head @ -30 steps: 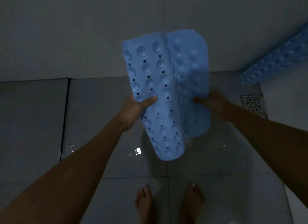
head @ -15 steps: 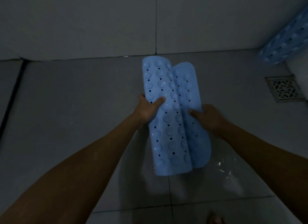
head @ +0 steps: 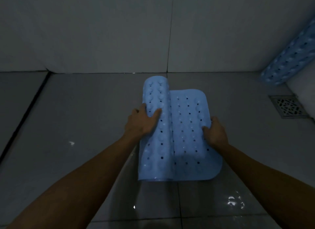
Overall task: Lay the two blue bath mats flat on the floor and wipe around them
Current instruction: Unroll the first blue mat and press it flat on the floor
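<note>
A light blue bath mat [head: 185, 143] with holes and suction cups lies half unrolled on the wet grey floor tiles. Its right half rests flat; its left half curls up into a roll. My left hand [head: 141, 121] grips the rolled left part, thumb across the suction cups. My right hand [head: 215, 130] holds the mat's right edge, fingers curled round it. A second blue mat [head: 288, 56] stands rolled up and leans against the wall at the far right.
A square metal floor drain [head: 288, 106] sits in the floor to the right of the mat. Grey tiled walls rise behind. A dark groove [head: 23, 116] runs along the floor on the left. Water glints on the tiles near me.
The mat has come down from mid-air onto the floor. Its right half has spread out flat as my right hand drew the edge to the right. My feet have left the view.
</note>
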